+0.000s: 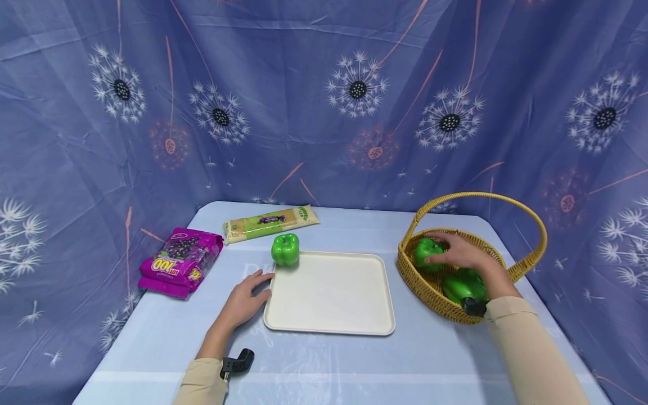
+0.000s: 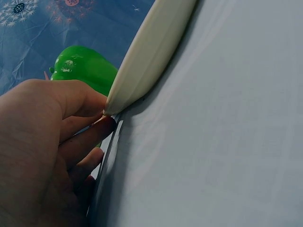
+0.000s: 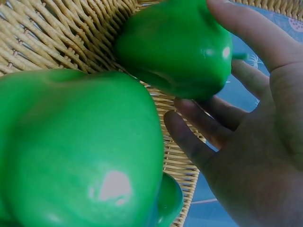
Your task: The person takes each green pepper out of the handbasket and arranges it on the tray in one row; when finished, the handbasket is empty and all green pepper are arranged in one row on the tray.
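Inside the wicker basket [image 1: 430,292], my right hand [image 1: 458,251] has its thumb and fingers around a green bell pepper [image 1: 424,254]. The right wrist view shows the thumb over one side of this pepper [image 3: 175,49] and fingertips at the other, with its stem toward the palm. Another green bell pepper [image 1: 463,286] lies below the right wrist. My left hand [image 1: 242,301] touches the left rim of a white rectangular tray [image 1: 329,292], fingers loosely bent. A third green bell pepper [image 1: 286,250] stands at the tray's far left corner.
A purple snack bag [image 1: 179,261] lies on the table's left side. Behind the tray is a long, flat yellow-green package [image 1: 273,222]. The basket's tall handle [image 1: 536,225] arches over the right side. A blue dandelion-print curtain [image 1: 304,112] surrounds the table.
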Motion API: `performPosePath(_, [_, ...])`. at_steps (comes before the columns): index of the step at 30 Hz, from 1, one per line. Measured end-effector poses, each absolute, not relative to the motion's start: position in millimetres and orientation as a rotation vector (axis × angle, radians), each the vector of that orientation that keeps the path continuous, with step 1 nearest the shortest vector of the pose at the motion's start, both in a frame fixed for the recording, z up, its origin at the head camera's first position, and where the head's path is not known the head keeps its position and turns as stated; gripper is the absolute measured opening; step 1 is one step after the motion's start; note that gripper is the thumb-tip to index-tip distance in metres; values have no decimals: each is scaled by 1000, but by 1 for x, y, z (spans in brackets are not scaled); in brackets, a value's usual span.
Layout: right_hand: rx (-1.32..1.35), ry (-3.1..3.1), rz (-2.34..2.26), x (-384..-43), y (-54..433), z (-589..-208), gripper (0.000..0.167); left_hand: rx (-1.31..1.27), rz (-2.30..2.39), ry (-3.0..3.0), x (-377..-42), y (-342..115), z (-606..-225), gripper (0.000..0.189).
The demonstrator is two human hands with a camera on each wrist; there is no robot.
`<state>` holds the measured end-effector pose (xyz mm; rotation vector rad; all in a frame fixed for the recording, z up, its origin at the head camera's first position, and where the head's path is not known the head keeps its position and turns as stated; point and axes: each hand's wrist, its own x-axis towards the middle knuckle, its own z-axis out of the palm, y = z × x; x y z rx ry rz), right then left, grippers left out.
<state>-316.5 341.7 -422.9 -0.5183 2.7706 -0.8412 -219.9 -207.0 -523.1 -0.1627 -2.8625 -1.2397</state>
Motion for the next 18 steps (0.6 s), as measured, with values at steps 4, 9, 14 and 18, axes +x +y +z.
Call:
performPosePath(4, [-535, 2753, -864, -316, 341, -421, 82, -179, -1232, -2849, -221, -208, -524, 44])
performPosePath(9, [-516, 2741, -880, -315, 343, -423, 83, -203, -1257, -2828, -222, -208, -525, 43])
performPosePath(14, [-491, 2712, -938, -313, 347, -426, 87, -200, -1254, -2832, -222, -207, -525, 43])
performPosePath(18, [-425, 2665, -993, -313, 351, -427, 85, -202, -1260, -2836, -223, -208, -527, 43])
